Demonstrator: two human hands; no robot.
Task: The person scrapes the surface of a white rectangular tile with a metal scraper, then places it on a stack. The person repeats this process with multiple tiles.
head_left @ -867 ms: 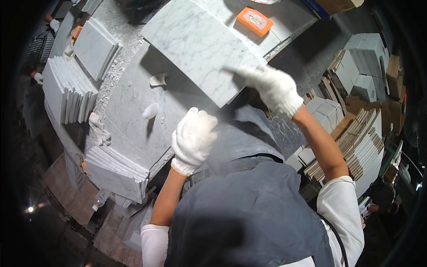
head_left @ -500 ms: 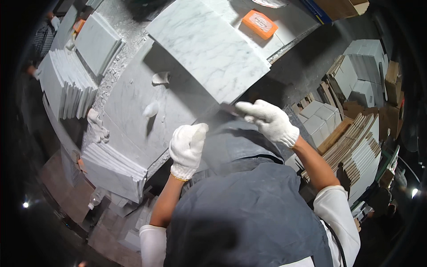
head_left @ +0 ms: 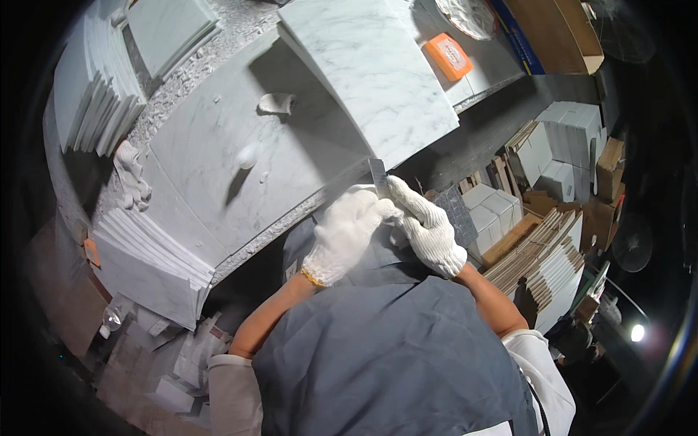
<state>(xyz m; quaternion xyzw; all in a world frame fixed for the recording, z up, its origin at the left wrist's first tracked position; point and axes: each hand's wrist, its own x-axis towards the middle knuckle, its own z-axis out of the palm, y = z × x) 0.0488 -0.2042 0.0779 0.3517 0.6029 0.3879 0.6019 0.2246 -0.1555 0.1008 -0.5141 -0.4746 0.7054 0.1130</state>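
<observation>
A narrow flat grey strip (head_left: 379,176), blade-like, stands up between my gloved hands at the near edge of the work table. My right hand (head_left: 429,231) pinches it, with the forefinger stretched along its side. Closed fingers of my left hand (head_left: 345,234) meet its lower end, which they hide. Both hands wear white knit gloves. Just beyond the strip's tip lies a large white marble slab (head_left: 371,69) with grey veins, its near corner beside my right fingertips.
On the table (head_left: 193,171) lie a white crumpled scrap (head_left: 276,103) and a small white bottle-like object (head_left: 247,156). An orange box (head_left: 448,57) sits beyond the slab. Stacked tiles (head_left: 153,254) line the left; cartons (head_left: 560,145) and bundled boards (head_left: 542,261) stand at right.
My hands, apart before, have come together at the strip. My left hand moved right and the strip now stands upright. The whole view has shifted slightly.
</observation>
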